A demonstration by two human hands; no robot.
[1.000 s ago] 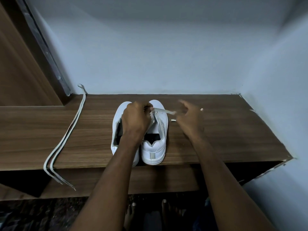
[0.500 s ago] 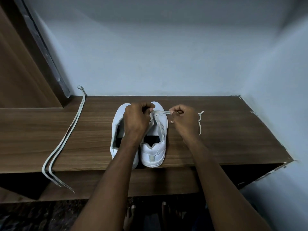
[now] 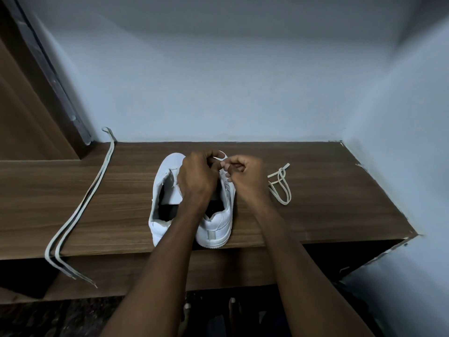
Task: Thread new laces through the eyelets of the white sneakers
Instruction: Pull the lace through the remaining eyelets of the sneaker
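Note:
Two white sneakers stand side by side on a wooden shelf, heels toward me: the left sneaker (image 3: 163,190) and the right sneaker (image 3: 220,226). My left hand (image 3: 198,177) is closed over the right sneaker's tongue and eyelets. Close beside it, my right hand (image 3: 245,177) pinches a white lace at the shoe's front; the slack of this lace (image 3: 281,186) lies looped on the shelf to the right. The eyelets are hidden under my hands.
A second white lace (image 3: 80,210) lies doubled along the left of the wooden shelf (image 3: 328,203), its ends hanging over the front edge. Pale walls close the back and right. A wooden panel rises at far left. My bare feet (image 3: 209,310) show below.
My right hand has moved left, from out to the right of the shoe to right beside my left hand. The lace's slack now lies looped on the shelf to the right.

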